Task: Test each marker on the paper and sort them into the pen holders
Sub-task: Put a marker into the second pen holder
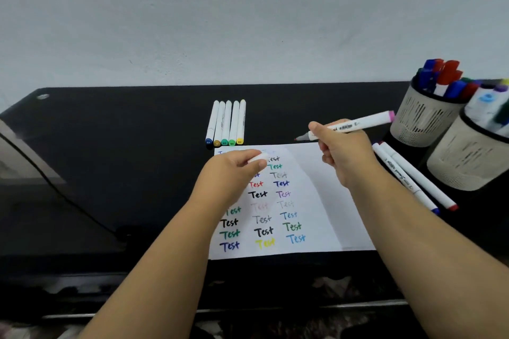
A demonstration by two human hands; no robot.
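Note:
My right hand [340, 147] grips an uncapped white marker [355, 124] with a pink end cap, its tip pointing left just above the top edge of the paper [316, 201]. Over the paper's upper left, my left hand [237, 170] pinches a white marker cap [257, 158]. Rows of coloured "Test" words fill the sheet. Several capped white markers [227, 122] lie side by side beyond the paper. Two more markers [413, 176], one with a blue end and one with a red end, lie to the paper's right. Two mesh pen holders [421, 121] [465, 162] full of markers stand at the right.
The black table [124, 146] runs back to a pale wall. A dark cable [63, 192] crosses the table's left part. The table's front edge lies just below the paper.

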